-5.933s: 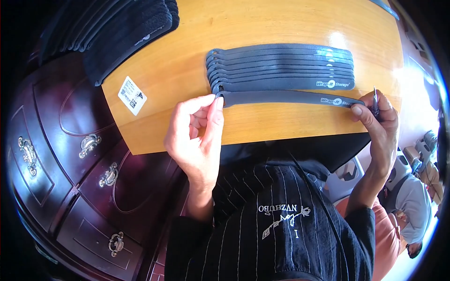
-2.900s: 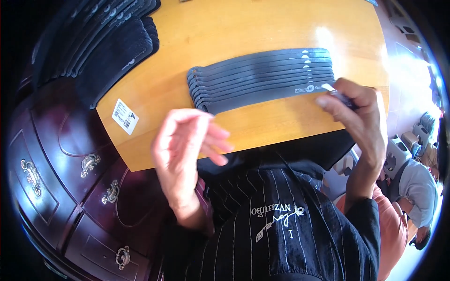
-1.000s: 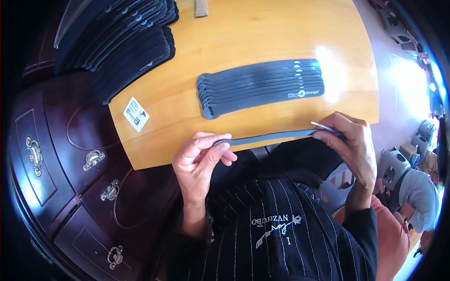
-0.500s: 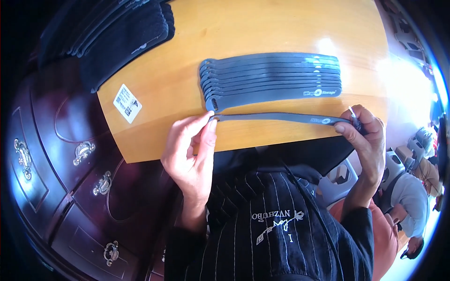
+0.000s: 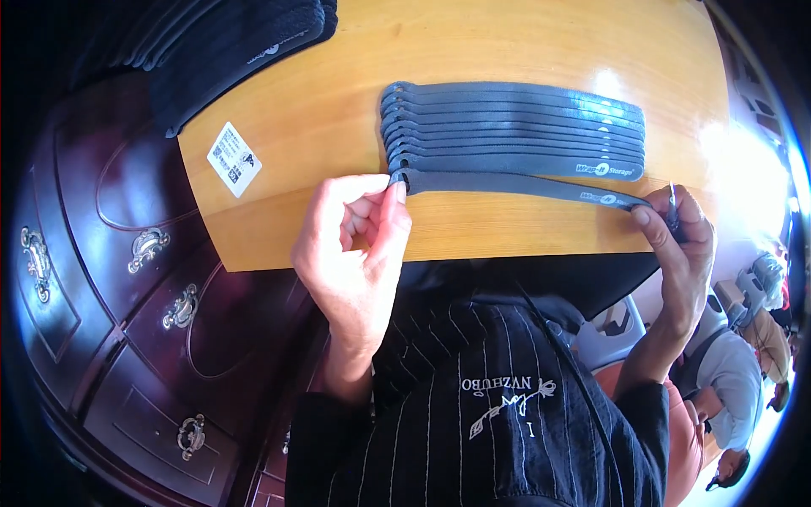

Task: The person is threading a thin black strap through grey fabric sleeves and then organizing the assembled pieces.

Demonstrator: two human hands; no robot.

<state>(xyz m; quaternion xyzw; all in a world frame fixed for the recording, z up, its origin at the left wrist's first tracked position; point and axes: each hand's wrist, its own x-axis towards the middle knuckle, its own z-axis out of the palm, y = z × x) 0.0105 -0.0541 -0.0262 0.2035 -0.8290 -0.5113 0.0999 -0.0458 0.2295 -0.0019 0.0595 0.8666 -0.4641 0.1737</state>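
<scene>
A dark grey fabric strap with a slotted end and pale print stretches between my hands just in front of a stack. My left hand pinches its slotted left end between thumb and fingers. The strap's right end is held between the thumb and fingers of my right hand. A small dark item with a thin pale tip also sits in my right fingers; its kind is unclear. The stack of similar straps lies overlapped on the wooden table, their holes lined up at the left.
More dark straps in a thick pile lie at the table's far left. A white label is on the wood. Dark red cabinets with metal handles stand at left. Other people sit at right near grey plastic chairs.
The held strap has come closer to the stack, its left end now at the stack's front corner. The view has shifted slightly. Both hands keep their grip.
</scene>
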